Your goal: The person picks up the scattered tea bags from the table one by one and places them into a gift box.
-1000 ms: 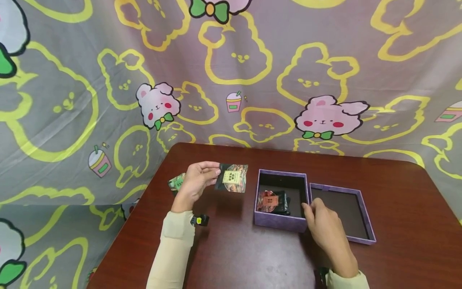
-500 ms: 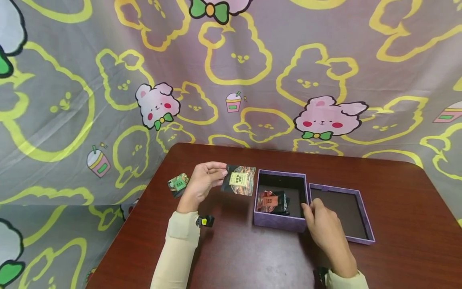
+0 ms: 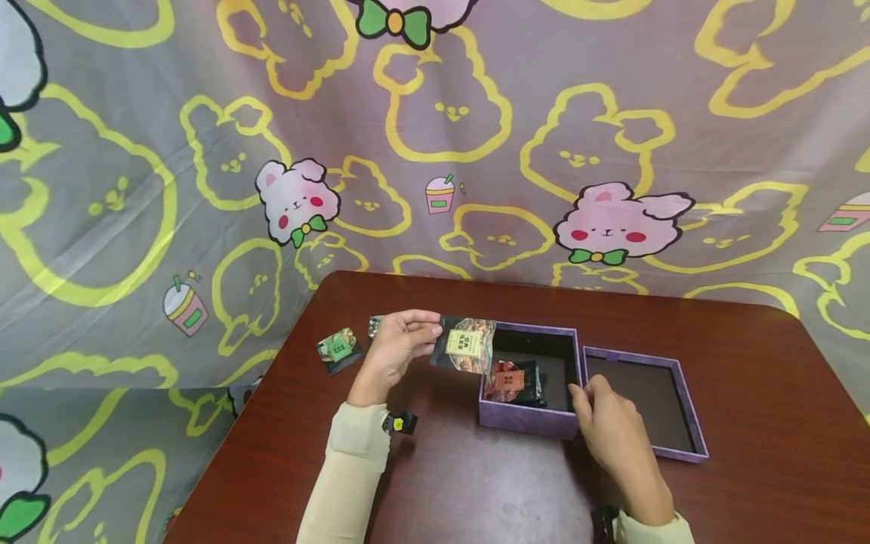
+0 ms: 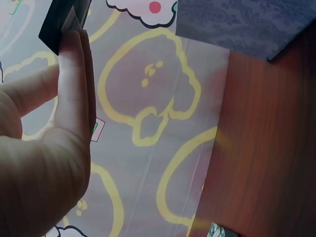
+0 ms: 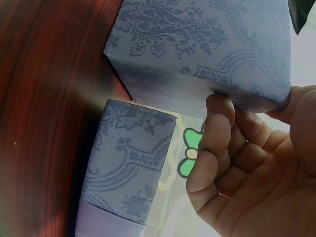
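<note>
Yellow-labelled packet (image 3: pixel 466 344): held above the table (image 3: pixel 435 468), at 10 o'clock from the middle of the purple box (image 3: pixel 526 421); in the head view it hides part of the box's rim.
Left hand (image 3: pixel 396 353): at the packet's 9 o'clock, pinching its edge between thumb and fingers.
Right hand (image 3: pixel 615 432): at the box's 4 o'clock, gripping its corner, fingers curled against the outside; well apart from the left.
Inside the box: a red-labelled packet (image 3: pixel 508 380) towards 8 o'clock, dark wrapping beside it; I cannot tell whether that is a separate packet.
Shallow purple lid (image 3: pixel 642 389): just beside the box at 3 o'clock, inner side up.
Green-labelled packet (image 3: pixel 338 347): flat on the table, at the left hand's 9 o'clock.
Half-hidden packet (image 3: pixel 374 325): behind the left hand, at 10 o'clock.
Curtain (image 3: pixel 381 253): grey, with yellow outlines and pink rabbits, at 12 o'clock.
</note>
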A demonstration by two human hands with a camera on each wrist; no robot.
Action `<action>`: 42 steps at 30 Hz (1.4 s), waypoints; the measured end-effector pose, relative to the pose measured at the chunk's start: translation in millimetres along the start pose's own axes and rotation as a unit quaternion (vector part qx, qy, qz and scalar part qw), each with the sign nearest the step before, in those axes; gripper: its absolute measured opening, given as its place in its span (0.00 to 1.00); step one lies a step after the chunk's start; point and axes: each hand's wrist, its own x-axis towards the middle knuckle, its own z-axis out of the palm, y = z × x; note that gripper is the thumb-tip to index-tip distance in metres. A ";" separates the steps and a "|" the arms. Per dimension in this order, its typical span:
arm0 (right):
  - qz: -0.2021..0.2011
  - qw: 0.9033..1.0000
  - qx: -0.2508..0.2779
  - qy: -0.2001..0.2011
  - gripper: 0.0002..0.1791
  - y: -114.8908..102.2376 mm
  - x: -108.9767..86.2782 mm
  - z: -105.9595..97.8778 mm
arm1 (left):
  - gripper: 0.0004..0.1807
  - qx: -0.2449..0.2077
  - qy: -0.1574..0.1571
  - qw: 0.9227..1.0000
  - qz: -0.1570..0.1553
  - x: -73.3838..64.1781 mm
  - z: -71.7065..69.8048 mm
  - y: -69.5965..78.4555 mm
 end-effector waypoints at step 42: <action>-0.005 1.000 -0.004 0.005 0.15 0.3 -0.8 1.3 | 0.10 -0.001 -0.056 0.998 -0.010 7.8 50.7 -8.7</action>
